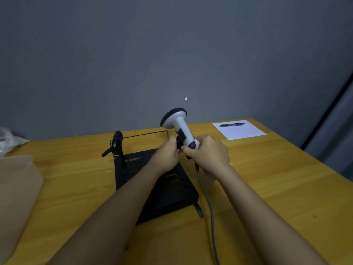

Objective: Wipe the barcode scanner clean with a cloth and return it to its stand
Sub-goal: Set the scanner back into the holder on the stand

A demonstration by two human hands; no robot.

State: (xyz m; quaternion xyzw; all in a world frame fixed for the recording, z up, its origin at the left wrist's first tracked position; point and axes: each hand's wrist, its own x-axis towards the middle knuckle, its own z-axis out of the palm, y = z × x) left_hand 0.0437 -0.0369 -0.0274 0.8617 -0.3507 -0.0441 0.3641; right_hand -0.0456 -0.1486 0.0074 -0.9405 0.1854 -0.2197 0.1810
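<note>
The white barcode scanner [177,121] with a black head rim points up and away over the middle of the wooden table [267,178]. My left hand [166,154] grips the black part of its handle from the left. My right hand [210,152] closes around the lower handle, and a bit of pale pink cloth [197,143] peeks out above its fingers. A grey cable [209,207] runs from the handle down toward me. Below the hands sits the black stand [172,194], a flat slotted plate with a thin wire frame at its back and a black clamp piece [116,143] at its left.
A white sheet of paper [242,131] with a black pen [231,124] on it lies at the far right of the table. A beige bag or cloth [17,186] covers the left edge, with crumpled plastic [7,137] behind it. A grey wall stands behind the table.
</note>
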